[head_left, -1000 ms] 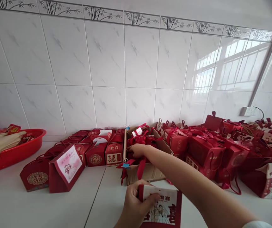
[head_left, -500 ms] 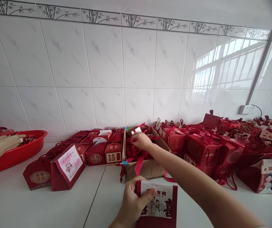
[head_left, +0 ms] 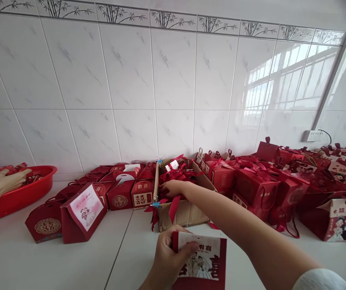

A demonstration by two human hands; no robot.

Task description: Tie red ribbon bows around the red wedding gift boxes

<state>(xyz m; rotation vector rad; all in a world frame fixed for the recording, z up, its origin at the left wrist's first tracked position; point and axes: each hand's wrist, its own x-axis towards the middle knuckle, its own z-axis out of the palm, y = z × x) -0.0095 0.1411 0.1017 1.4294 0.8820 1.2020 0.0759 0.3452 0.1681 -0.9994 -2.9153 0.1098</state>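
In the head view, my left hand [head_left: 169,257] is closed around a dark red wedding gift box [head_left: 204,262], thumb pressed on its white panel printed with a bridal couple. The box is low in front of me, its lower part cut off by the frame edge. My right hand [head_left: 173,188] is down inside an open cardboard box [head_left: 185,217], near its left wall, among red ribbons [head_left: 188,173]. Its fingers are together and curl downward; their tips are hidden, so what they grip does not show. A small white-and-red packet [head_left: 172,165] lies on the ribbons behind that hand.
Another person's hands [head_left: 2,185] work over a red plastic basin [head_left: 44,183] at far left. Red gift boxes [head_left: 84,213] stand left of the carton. Many more red boxes [head_left: 257,189] are stacked right. Blue-black binder clips [head_left: 155,205] grip the carton's left wall. A tiled wall is behind.
My right hand has moved down and toward me inside the carton, leaving the white-and-red packet uncovered. My left hand keeps its grip on the gift box. The view has shifted slightly.
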